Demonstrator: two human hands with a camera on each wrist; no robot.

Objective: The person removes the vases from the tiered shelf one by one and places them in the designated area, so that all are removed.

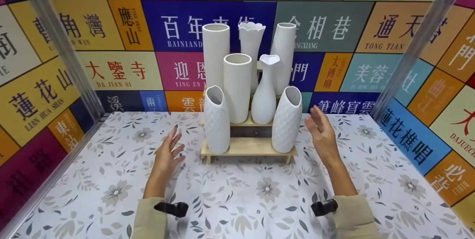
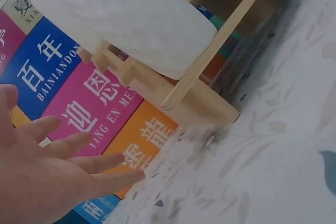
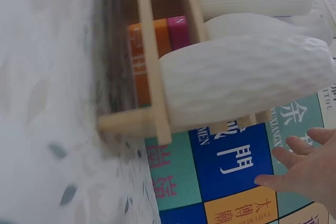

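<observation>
A stepped wooden stand (image 1: 248,149) carries several white vases. On its lowest step, a diamond-textured vase with a slanted mouth (image 1: 218,124) is at the left, and a matching vase (image 1: 287,124) is at the right. Behind them stand a ribbed cylinder vase (image 1: 237,90) and a slim-necked vase (image 1: 264,98). Left of the stand, my left hand (image 1: 169,151) hovers with spread fingers, touching nothing. My right hand (image 1: 323,137) is raised on the other side, its fingers extended and apart from the nearest vase. Both wrist views show the hands holding nothing.
At the top of the stand are a tall cylinder vase (image 1: 216,53), a scalloped-rim vase (image 1: 251,42) and a tapered vase (image 1: 284,59). A floral cloth (image 1: 241,194) covers the table. Colourful sign panels (image 1: 315,27) line the back, with clear posts at both sides.
</observation>
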